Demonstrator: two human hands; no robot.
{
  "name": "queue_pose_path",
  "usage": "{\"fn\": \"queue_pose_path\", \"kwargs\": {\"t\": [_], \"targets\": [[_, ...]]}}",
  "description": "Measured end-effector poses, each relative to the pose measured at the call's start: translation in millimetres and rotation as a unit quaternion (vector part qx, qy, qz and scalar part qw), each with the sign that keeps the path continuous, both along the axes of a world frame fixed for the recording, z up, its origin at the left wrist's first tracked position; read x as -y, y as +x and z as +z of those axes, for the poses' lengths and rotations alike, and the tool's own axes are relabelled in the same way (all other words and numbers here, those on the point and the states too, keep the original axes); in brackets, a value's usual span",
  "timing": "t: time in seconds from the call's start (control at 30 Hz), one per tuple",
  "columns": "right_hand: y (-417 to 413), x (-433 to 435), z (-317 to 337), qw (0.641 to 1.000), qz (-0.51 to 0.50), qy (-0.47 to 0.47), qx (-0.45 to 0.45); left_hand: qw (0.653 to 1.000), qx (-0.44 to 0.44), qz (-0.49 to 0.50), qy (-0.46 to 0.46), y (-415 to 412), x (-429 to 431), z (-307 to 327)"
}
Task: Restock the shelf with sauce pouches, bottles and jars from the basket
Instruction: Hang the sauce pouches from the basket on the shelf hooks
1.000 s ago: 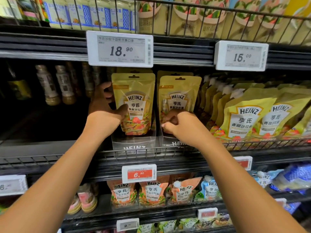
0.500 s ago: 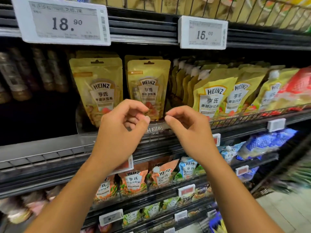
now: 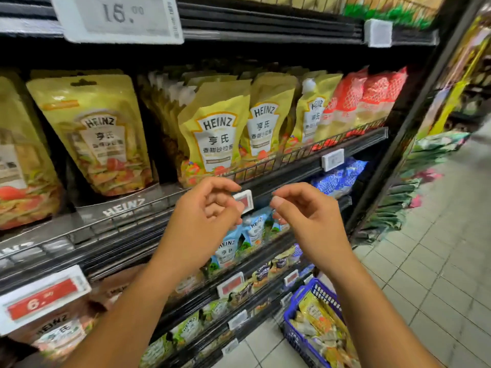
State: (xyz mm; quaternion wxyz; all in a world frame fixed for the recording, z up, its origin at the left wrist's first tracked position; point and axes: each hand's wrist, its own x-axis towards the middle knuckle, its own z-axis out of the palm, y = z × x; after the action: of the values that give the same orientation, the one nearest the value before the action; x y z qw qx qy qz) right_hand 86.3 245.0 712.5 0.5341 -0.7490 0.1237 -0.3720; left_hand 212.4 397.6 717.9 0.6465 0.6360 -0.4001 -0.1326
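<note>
Left hand (image 3: 204, 219), right hand (image 3: 309, 224) relaxed, empty; yellow pouches (image 3: 216, 134) printed HEINZ on shelf (image 3: 305, 167); blue basket (image 3: 291, 309) below

supermarket aisle, stocked shelves (image 3: 305, 166), price tags (image 3: 122, 17), heinz pouches (image 3: 215, 134), shopping basket (image 3: 295, 322)
</note>
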Motion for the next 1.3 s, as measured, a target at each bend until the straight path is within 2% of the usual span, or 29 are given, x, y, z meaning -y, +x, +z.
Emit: {"fn": "queue_pose_path", "kwargs": {"t": [0.37, 0.7, 0.87, 1.1, 1.3], "targets": [[-126, 111, -29, 0.987, -0.146, 0.057, -0.012, 0.988, -0.064, -0.135, 0.043, -80, 158, -33], [-238, 182, -63, 0.949, -0.286, 0.115, -0.063, 0.966, -0.087, -0.225, 0.095, -167, 274, -67], [-273, 208, -93, 0.930, -0.324, 0.139, -0.105, 0.946, -0.093, -0.264, 0.162, -185, 315, -97], [-286, 250, -153, 0.888, -0.385, 0.210, -0.140, 0.918, -0.089, -0.300, 0.245, -175, 388, -164], [-286, 284, -225, 0.832, -0.434, 0.303, -0.167, 0.879, -0.090, -0.332, 0.330, -154, 456, -237]]}}
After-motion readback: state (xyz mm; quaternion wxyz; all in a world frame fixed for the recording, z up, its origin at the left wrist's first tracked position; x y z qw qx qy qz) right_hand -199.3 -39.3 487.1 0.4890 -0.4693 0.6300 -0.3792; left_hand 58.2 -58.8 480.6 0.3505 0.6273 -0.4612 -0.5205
